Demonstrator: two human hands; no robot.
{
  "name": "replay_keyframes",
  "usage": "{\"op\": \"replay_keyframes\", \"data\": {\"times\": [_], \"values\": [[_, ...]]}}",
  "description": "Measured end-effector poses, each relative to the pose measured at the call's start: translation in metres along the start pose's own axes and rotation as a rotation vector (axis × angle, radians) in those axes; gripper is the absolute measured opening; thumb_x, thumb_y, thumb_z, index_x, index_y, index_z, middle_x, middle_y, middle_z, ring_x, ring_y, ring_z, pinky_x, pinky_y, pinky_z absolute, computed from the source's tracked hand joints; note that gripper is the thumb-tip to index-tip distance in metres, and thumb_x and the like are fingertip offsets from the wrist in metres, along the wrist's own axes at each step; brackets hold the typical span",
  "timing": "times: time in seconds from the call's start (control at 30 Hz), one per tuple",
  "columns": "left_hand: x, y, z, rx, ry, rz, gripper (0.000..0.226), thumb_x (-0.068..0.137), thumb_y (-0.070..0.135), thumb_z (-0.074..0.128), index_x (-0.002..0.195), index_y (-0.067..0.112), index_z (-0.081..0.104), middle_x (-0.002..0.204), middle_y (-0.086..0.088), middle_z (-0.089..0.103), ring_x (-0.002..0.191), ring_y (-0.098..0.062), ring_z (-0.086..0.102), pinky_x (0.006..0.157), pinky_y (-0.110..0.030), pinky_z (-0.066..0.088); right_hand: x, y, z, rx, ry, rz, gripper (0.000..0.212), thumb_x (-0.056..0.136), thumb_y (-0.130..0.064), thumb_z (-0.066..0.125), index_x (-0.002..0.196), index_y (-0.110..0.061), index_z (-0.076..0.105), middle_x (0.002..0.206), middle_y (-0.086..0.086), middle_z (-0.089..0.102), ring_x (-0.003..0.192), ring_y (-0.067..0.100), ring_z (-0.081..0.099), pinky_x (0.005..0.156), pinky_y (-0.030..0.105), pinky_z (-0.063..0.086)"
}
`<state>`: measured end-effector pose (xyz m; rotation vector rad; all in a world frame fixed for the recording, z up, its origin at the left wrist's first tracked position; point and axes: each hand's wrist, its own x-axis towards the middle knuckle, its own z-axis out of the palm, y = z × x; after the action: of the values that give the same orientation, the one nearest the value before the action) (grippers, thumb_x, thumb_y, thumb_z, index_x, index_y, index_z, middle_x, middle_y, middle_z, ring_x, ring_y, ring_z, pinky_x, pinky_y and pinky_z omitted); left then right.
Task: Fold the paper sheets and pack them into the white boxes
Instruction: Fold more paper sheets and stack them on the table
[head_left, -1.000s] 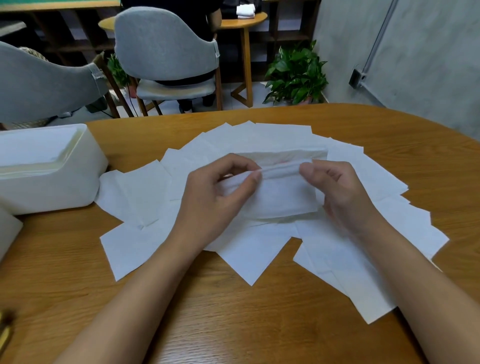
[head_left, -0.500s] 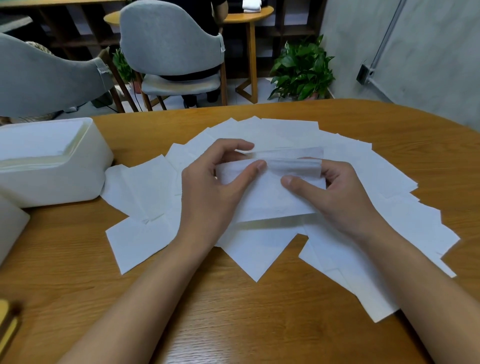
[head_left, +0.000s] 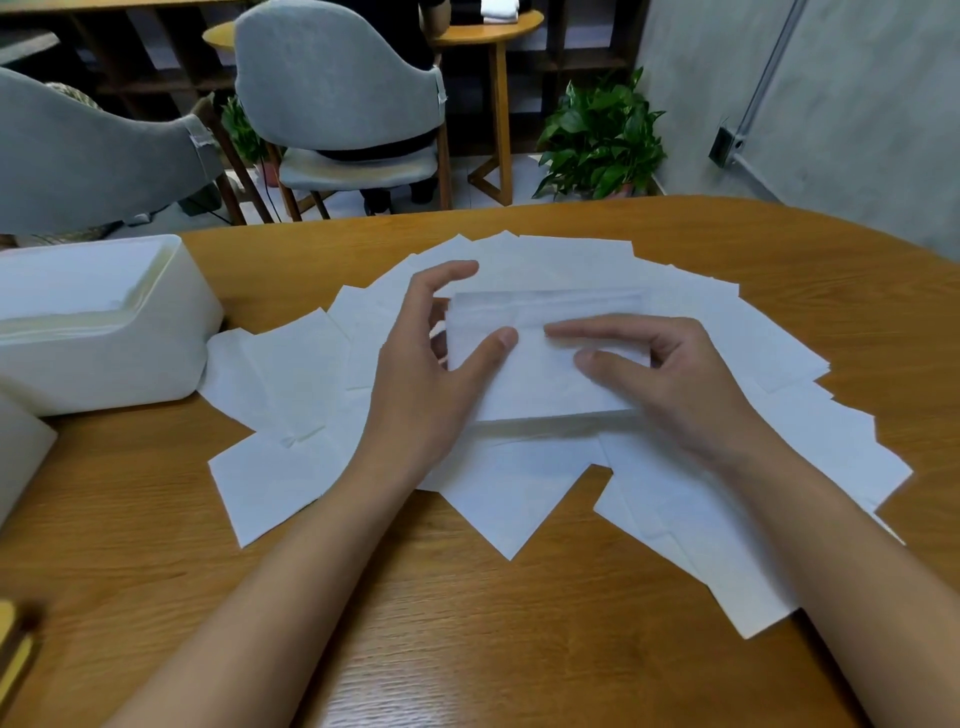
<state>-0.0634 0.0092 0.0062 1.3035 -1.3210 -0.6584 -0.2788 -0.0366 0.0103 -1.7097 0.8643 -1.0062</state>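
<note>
Both hands have let go of the raised flap they pinched half a second ago, and the folded sheet (head_left: 540, 387) now lies flat. It is a soft, slightly crinkled white rectangle in the middle of the frame, with a narrow doubled band along its upper edge.

At the sheet's left end is the left hand (head_left: 426, 374), its fingers (head_left: 452, 270) spread and loosely arched, gripping nothing; only the thumb lies on the paper. The right hand (head_left: 675, 379) presses down from the right. Its forefinger is stretched straight along the fold and its thumb is flat on the sheet below, while the other fingers curl back clear of the paper. It pinches nothing either.

Under the folded sheet, loose sheets (head_left: 291, 374) of the same thin white paper fan out across the centre in overlapping squares. They rest on the desk (head_left: 519, 623), which is rounded, glossy wood with a strong grain.

A white box (head_left: 104, 358) stands at the upper left, touching the fan's left edge. It is open-topped with rounded corners and smooth matte walls, and it holds a pale flat layer — whether that is folded paper I cannot tell. Only a corner of a second white box (head_left: 18, 457) shows at the left edge.

Beyond the desk, in the upper part of the frame, stand grey upholstered chairs (head_left: 337, 78) and a leafy green plant (head_left: 602, 135).
</note>
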Motion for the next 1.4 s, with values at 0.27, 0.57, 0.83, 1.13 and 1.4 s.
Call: {"op": "replay_keyframes", "data": {"times": [0.27,0.57,0.83,1.13,1.4], "values": [[0.006,-0.014,-0.015,0.564,-0.408,0.383,0.055,0.076,0.053,0.09,0.116,0.027,0.063,0.12,0.012,0.054,0.108,-0.009,0.053,0.093,-0.024,0.046,0.006,0.011,-0.012,-0.088,0.243,0.042,0.034,0.101,-0.001,0.062,0.124,-0.022,0.076,0.122,-0.025,0.073,0.123,-0.01,0.06,0.104,0.008,0.043],[0.003,-0.019,-0.012,0.638,-0.392,0.487,0.006,0.085,0.023,0.078,0.091,0.024,0.078,0.098,0.013,0.074,0.092,-0.012,0.067,0.079,-0.041,0.054,0.005,0.011,-0.009,-0.093,0.181,0.036,0.032,0.102,-0.004,0.061,0.125,-0.021,0.076,0.125,-0.022,0.073,0.125,-0.009,0.059,0.105,0.008,0.043],[0.0,0.01,-0.015,0.21,-0.31,0.221,0.005,0.093,0.016,0.078,0.094,0.02,0.08,0.088,0.01,0.077,0.087,-0.012,0.072,0.079,-0.025,0.056,0.003,0.003,-0.009,-0.076,0.05,-0.019,0.033,0.096,-0.041,0.065,0.121,-0.024,0.077,0.125,-0.017,0.074,0.127,-0.001,0.061,0.103,0.01,0.043],[0.007,0.008,-0.019,0.028,-0.244,0.056,0.028,0.087,0.022,0.085,0.115,0.023,0.078,0.103,0.005,0.078,0.1,-0.01,0.072,0.087,-0.023,0.056,-0.002,-0.004,0.003,0.065,0.078,0.033,0.015,0.083,-0.019,0.082,0.097,-0.021,0.081,0.097,-0.009,0.081,0.091,0.008,0.077,0.073,0.016,0.056],[0.006,0.009,-0.017,0.017,-0.152,0.032,0.028,0.085,0.021,0.087,0.111,0.025,0.077,0.095,0.008,0.077,0.093,-0.011,0.073,0.08,-0.024,0.059,-0.004,-0.01,0.005,0.082,-0.011,0.04,0.039,0.086,-0.021,0.078,0.124,-0.026,0.073,0.118,-0.014,0.076,0.106,0.008,0.073,0.079,0.019,0.057]]}}
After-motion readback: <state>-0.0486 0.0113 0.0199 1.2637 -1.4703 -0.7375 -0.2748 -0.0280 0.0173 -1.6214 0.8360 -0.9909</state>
